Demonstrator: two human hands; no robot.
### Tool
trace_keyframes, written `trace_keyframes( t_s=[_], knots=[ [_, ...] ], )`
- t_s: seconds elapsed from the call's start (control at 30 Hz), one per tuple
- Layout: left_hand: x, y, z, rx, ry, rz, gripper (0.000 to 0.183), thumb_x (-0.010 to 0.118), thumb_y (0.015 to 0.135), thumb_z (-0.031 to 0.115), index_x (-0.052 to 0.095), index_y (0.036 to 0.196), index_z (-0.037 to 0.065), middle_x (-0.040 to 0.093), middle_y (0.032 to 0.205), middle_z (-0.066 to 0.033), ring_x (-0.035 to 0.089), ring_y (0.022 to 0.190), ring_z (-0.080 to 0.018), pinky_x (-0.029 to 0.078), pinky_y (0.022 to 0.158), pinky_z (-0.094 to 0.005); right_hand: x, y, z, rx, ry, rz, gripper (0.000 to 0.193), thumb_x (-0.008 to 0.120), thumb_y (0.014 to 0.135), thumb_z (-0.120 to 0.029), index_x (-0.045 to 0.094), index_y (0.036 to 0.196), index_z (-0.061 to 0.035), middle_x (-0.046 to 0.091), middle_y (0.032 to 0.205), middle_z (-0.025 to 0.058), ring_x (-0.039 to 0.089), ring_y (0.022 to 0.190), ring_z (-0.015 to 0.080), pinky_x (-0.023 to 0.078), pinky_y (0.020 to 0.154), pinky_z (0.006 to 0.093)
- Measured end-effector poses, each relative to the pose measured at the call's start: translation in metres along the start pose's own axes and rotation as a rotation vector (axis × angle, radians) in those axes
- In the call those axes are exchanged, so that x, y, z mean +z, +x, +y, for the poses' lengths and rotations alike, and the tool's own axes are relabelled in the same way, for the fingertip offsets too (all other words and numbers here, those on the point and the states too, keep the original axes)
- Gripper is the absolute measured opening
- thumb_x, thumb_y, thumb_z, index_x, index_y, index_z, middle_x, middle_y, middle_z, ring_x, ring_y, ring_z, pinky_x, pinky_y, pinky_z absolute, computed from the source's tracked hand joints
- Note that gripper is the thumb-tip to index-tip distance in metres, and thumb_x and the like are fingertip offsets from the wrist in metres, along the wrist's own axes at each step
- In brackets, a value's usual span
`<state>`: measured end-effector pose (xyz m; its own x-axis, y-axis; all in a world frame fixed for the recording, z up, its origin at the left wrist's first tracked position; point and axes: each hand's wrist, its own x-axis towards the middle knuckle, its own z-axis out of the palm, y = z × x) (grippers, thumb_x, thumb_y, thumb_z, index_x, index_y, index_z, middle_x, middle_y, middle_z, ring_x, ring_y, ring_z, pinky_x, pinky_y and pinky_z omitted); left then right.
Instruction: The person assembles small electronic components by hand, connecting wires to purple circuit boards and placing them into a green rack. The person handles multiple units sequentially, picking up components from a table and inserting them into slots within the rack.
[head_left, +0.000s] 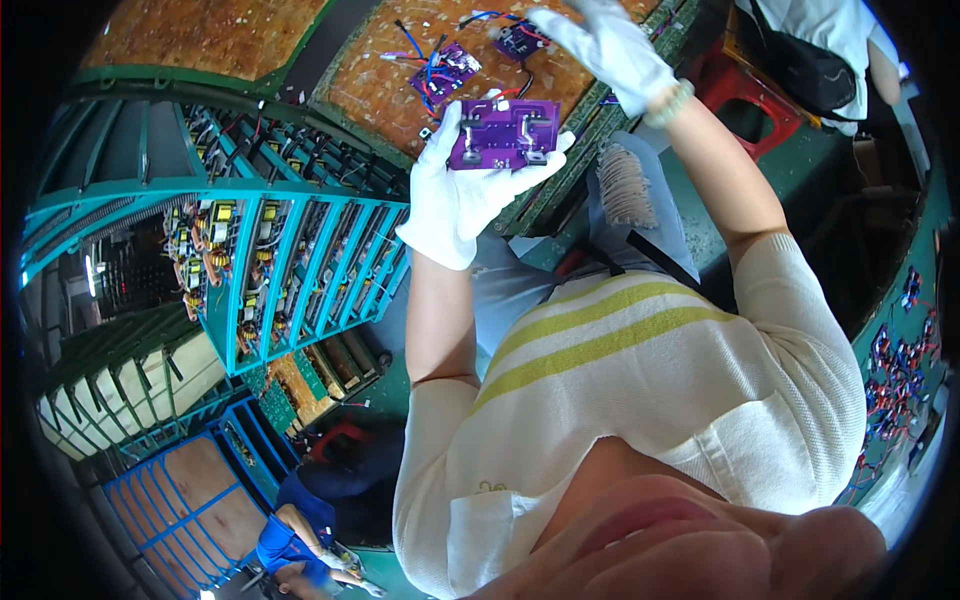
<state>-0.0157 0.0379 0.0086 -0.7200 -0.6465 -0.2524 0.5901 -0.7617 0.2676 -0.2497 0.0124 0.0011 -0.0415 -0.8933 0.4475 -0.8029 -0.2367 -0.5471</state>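
Observation:
A purple circuit board (505,135) with metal parts on its face rests across my left hand (455,190), which wears a white glove. The thumb lies along the board's left edge and the fingers support it from below. My right hand (608,55), also in a white glove, is up over the bench at the right with its fingers stretched out and nothing in them. Close to those fingertips lies a purple board with wires (520,40). Another purple board (447,72), with blue, red and white wires, lies on the bench beyond my left hand.
The wooden bench (365,65) has a green edge. Teal racks (290,260) full of circuit boards stand at the left. A red stool (745,100) and a seated person are at the upper right. Another person in blue (295,530) works at the lower left. Wired parts (900,370) pile up far right.

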Motion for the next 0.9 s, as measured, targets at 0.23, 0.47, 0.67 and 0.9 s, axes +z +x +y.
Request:
trace_keyframes(
  t_s=[0.23,0.47,0.67,0.9],
  knots=[
    [0.01,0.01,0.004,-0.141,0.119,0.03,0.066,0.054,0.093,0.048,0.038,0.138,0.003,0.043,0.138,-0.0257,0.045,0.123,-0.0513,0.034,0.098,-0.0732,-0.006,-0.04,-0.046,-0.608,-0.018,-0.075,0.029,0.059,0.085,-0.016,0.061,0.111,-0.0034,0.06,0.106,0.0178,0.06,0.094,0.0361,0.051,0.08,0.041],
    [0.007,0.001,-0.026,0.815,1.201,0.43,0.052,0.062,0.095,0.027,0.036,0.134,0.003,0.053,0.112,-0.0076,0.054,0.086,-0.0121,0.05,0.07,-0.0303,0.018,-0.045,-0.047,-0.328,-0.016,0.318,0.022,0.063,0.086,-0.017,0.066,0.108,-0.0161,0.058,0.095,0.0134,0.06,0.08,0.0324,0.053,0.064,0.0406],
    [0.01,0.02,-0.033,1.182,1.153,0.489,0.024,0.057,0.098,0.024,0.049,0.105,0.002,0.056,0.081,-0.002,0.052,0.07,-0.0069,0.044,0.059,-0.0253,0.027,-0.049,-0.071,-0.421,0.012,0.349,0.02,0.063,0.085,-0.014,0.067,0.105,-0.0137,0.059,0.092,0.0134,0.061,0.081,0.0328,0.051,0.064,0.04],
    [0.01,0.012,-0.031,1.224,1.219,0.613,0.022,0.048,0.102,0.016,0.055,0.086,0.004,0.055,0.073,-0.0026,0.051,0.065,-0.0095,0.044,0.063,-0.0258,0.029,-0.05,-0.055,-0.364,0.25,0.416,0.017,0.06,0.084,0.002,0.062,0.102,0.003,0.066,0.093,0.0183,0.063,0.081,0.0381,0.052,0.072,0.0392]
  ],
)
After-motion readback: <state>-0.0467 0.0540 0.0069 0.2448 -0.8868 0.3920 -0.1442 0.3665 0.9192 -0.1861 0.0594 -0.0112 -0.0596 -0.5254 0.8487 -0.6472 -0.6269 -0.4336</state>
